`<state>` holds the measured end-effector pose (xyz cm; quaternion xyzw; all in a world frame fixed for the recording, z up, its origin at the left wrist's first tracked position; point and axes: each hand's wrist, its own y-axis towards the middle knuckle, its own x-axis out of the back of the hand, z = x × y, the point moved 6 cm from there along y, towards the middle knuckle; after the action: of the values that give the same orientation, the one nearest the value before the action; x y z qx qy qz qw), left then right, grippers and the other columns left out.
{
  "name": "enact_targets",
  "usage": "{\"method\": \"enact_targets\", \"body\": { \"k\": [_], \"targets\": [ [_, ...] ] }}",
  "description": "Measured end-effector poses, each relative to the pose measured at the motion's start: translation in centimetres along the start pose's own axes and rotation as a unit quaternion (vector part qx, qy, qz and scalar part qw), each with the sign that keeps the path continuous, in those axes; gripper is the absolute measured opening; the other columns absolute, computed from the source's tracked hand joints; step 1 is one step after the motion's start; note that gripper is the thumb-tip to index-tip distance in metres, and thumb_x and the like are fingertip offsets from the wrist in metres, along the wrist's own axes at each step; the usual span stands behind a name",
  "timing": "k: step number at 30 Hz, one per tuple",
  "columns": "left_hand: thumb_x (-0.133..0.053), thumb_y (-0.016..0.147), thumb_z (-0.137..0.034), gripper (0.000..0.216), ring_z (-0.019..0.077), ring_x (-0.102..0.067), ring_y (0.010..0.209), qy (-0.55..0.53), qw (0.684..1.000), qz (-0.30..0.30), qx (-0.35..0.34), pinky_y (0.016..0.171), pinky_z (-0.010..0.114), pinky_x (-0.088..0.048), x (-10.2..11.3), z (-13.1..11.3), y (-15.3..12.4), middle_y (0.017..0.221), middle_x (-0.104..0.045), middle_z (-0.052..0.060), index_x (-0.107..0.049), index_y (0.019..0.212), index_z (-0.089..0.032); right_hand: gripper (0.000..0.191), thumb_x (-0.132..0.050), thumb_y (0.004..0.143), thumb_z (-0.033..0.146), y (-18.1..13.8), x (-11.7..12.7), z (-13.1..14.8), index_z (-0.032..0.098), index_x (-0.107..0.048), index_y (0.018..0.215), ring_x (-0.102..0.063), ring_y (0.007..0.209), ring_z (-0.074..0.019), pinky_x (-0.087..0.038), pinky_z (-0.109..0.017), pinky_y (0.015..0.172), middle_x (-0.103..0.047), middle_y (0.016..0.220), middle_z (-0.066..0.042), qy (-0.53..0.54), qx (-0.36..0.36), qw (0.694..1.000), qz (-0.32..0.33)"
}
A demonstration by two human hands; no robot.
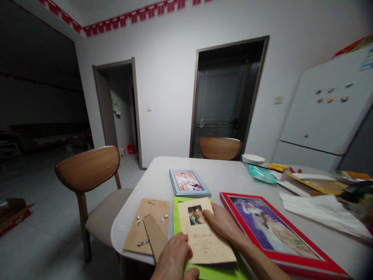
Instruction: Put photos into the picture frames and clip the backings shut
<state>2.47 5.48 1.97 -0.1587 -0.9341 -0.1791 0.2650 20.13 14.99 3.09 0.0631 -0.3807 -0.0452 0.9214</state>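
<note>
A cream printed card [208, 243] with a small photo of two people near its top lies over a lime green picture frame [176, 214], most of which it covers. My right hand [220, 222] grips the card's right edge, thumb on top beside the photo and fingers mostly hidden. Along the left edge, my left hand [175, 254] has curled fingers against the card, with its thumb low over the green frame. Left of them lies a wooden backing board [155, 210] with metal clips. Its brown stand leg [155, 233] runs under my left hand.
A blue picture frame [171, 181] lies farther back, a red one [303, 256] to the right. White paper [323, 208], a teal packet [260, 174] and a white bowl [253, 158] crowd the table's right side. Wooden chairs [90, 169] stand at the left and far sides.
</note>
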Motion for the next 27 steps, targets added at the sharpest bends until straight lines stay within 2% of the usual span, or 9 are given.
{"method": "enact_targets", "body": {
  "k": [4,6,10,13,15,17,21,23,27],
  "targets": [
    [-0.062,0.057,-0.011,0.025,0.0317,-0.034,0.116,-0.039,0.999,-0.004,0.016,0.098,0.042,-0.022,-0.1,0.1,0.0,0.119,-0.050,0.010,-0.060,0.080,-0.021,0.030,-0.040,0.071,0.033,-0.3,0.4,-0.2,0.012,-0.060,0.081,-0.057,0.074,-0.0250,-0.037,-0.032,0.063,-0.063,0.078,-0.014,-0.100,-0.008,0.995,-0.023],
    [-0.062,0.057,-0.010,0.026,0.0326,-0.033,0.116,-0.061,0.998,-0.010,0.014,0.099,0.043,-0.020,-0.2,0.1,0.1,0.118,-0.051,0.010,-0.061,0.081,-0.021,0.033,-0.040,0.072,0.034,-0.5,0.4,-0.4,0.011,-0.059,0.085,-0.056,0.074,-0.0249,-0.036,-0.032,0.063,-0.061,0.080,-0.015,-0.138,-0.011,0.990,-0.037],
    [-0.062,0.057,-0.010,0.022,0.0334,-0.034,0.116,-0.044,0.999,-0.008,0.008,0.099,0.045,-0.020,-0.4,0.0,0.2,0.116,-0.053,0.008,-0.062,0.076,-0.022,0.035,-0.041,0.072,0.027,-1.0,0.3,-0.2,0.010,-0.054,0.100,-0.051,0.088,-0.0239,-0.034,-0.032,0.075,-0.057,0.093,-0.015,-0.184,0.010,0.981,-0.064],
    [-0.061,0.058,-0.011,0.025,0.0317,-0.038,0.114,-0.008,1.000,0.000,-0.005,0.097,0.043,-0.025,-0.1,-0.6,0.0,0.117,-0.053,0.009,-0.062,0.080,-0.021,0.035,-0.041,0.074,0.026,-1.7,0.0,0.9,0.011,-0.054,0.103,-0.049,0.092,-0.0227,-0.032,-0.030,0.080,-0.056,0.095,-0.013,-0.189,0.047,0.979,-0.058],
    [-0.061,0.060,-0.013,0.028,0.0295,-0.041,0.111,0.000,1.000,-0.015,-0.010,0.095,0.040,-0.030,1.0,-0.8,-0.4,0.118,-0.052,0.009,-0.061,0.086,-0.022,0.032,-0.041,0.074,0.025,-2.7,-0.6,2.3,0.015,-0.056,0.101,-0.048,0.092,-0.0220,-0.032,-0.030,0.079,-0.056,0.097,-0.012,-0.174,0.088,0.980,-0.043],
    [-0.059,0.062,-0.014,0.029,0.0278,-0.043,0.111,0.013,0.998,-0.060,-0.001,0.094,0.039,-0.031,3.0,-0.2,-1.0,0.119,-0.050,0.008,-0.060,0.090,-0.022,0.031,-0.043,0.073,0.024,-3.8,-1.4,4.3,0.017,-0.057,0.100,-0.047,0.093,-0.0220,-0.032,-0.031,0.079,-0.056,0.099,-0.010,-0.152,0.134,0.979,-0.023],
    [-0.061,0.060,-0.018,0.034,0.0296,-0.042,0.111,0.063,0.985,-0.151,0.062,0.096,0.043,-0.029,7.2,3.2,-2.5,0.118,-0.052,0.009,-0.061,0.094,-0.022,0.035,-0.048,0.071,0.030,-6.1,-3.9,8.1,0.019,-0.056,0.103,-0.045,0.093,-0.0226,-0.029,-0.034,0.082,-0.056,0.100,-0.009,-0.114,0.194,0.974,0.035],
    [-0.064,0.057,-0.020,0.037,0.0302,-0.043,0.110,0.094,0.981,-0.157,0.069,0.095,0.043,-0.031,8.2,5.0,-3.2,0.117,-0.052,0.009,-0.062,0.094,-0.022,0.042,-0.052,0.067,0.039,-6.9,-5.5,9.6,0.021,-0.053,0.105,-0.044,0.093,-0.0235,-0.028,-0.036,0.083,-0.055,0.100,-0.008,-0.112,0.212,0.969,0.063],
    [-0.061,0.058,-0.015,0.046,0.0268,-0.042,0.112,0.146,0.980,-0.135,0.006,0.095,0.037,-0.034,8.4,6.2,-4.1,0.121,-0.048,0.007,-0.058,0.103,-0.025,0.053,-0.057,0.057,0.049,-7.7,-8.7,11.5,0.021,-0.052,0.102,-0.042,0.094,-0.0268,-0.025,-0.042,0.084,-0.055,0.098,-0.009,-0.139,0.243,0.956,0.092]
  ]
}}
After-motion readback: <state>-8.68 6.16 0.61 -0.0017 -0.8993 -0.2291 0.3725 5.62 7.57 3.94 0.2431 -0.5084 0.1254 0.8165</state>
